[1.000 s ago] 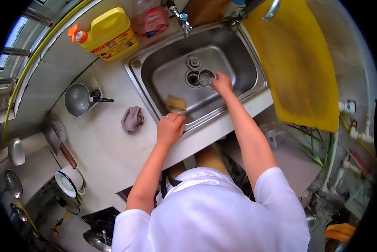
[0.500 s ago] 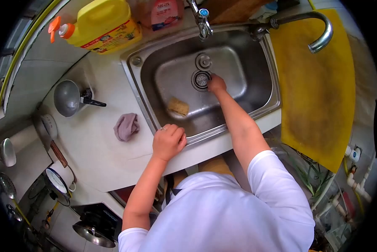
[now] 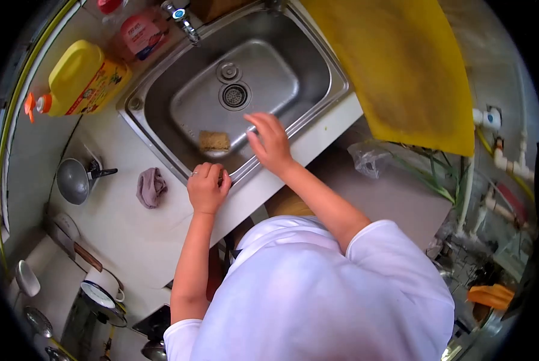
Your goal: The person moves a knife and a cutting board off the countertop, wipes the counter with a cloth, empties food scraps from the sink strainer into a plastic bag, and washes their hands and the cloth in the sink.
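Note:
My left hand, with a ring on one finger, rests on the front-left rim of the steel sink. Its fingers are curled in, and their inner side is hidden. Over the front of the basin, my right hand is raised with thumb and fingers apart, holding nothing. A brown sponge lies on the basin floor between the hands. Farther back is the round drain strainer, with a round metal overflow or drain cap behind it. A crumpled mauve cloth sits on the counter left of my left hand.
A yellow detergent jug, a pink bottle and a tap stand behind the sink. A small grey pan, a cleaver and a white mug are at left. A yellow board lies at right.
My right hand has left the drain and come forward, its fingers now spread. My left hand stays on the rim. The view has turned, shifting the sink leftward and up.

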The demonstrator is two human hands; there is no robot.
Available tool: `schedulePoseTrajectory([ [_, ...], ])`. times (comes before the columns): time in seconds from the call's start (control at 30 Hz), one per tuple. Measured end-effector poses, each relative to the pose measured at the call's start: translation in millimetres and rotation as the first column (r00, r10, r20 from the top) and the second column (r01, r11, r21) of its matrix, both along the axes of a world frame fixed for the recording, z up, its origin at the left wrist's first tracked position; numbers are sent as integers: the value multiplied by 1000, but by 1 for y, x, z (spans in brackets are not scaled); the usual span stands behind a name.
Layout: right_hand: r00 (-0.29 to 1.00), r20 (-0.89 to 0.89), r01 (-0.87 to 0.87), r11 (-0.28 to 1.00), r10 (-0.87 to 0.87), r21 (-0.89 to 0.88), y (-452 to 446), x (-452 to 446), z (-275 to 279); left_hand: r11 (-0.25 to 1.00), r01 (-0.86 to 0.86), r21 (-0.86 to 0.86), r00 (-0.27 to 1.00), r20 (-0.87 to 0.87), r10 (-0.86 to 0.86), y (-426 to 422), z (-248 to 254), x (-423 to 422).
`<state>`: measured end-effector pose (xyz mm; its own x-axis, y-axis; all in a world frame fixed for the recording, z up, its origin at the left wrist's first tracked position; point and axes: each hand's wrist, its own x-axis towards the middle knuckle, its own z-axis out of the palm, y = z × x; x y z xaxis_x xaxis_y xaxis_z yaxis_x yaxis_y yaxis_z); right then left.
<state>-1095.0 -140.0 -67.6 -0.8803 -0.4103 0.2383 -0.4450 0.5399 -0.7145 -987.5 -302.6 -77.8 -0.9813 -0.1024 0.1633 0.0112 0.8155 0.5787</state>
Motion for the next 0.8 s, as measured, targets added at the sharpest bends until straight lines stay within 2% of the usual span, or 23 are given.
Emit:
schedulePoseTrajectory([
  [0.1, 971, -127, 221, 959, -201, 175, 57, 34, -5, 1000, 21, 5, 999, -34, -21, 1, -1, 1],
  [0.2, 920, -225, 390, 810, -322, 437, 105, 39, -7, 999, 37, 1, 998, -60, -37, 2, -1, 2],
  [0.33, 918, -199, 393, 733, -342, 555, 137, 30, -20, 998, 64, -6, 997, -49, -64, 1, 1, 4],
  [0.43, 941, -118, 312, 677, -318, 667, 140, 37, -19, 997, 77, -31, 993, -88, -80, 0, -2, 4],
  [0.6, 903, -88, 359, 627, -419, 691, 150, 96, -20, 996, 82, -29, 994, -74, -84, 1, -3, 4],
  [0.67, 797, 55, 368, 557, -601, 745, 158, 115, -31, 995, 89, -35, 994, -67, -92, 0, -3, 7],
  [0.73, 822, -10, 411, 582, -569, 702, 154, 103, -20, 996, 82, -18, 993, -82, -83, 0, -6, 6],
  [0.8, 874, -181, 460, 649, -450, 606, 149, 75, -6, 997, 79, -26, 994, -72, -81, 0, -6, 7],
])
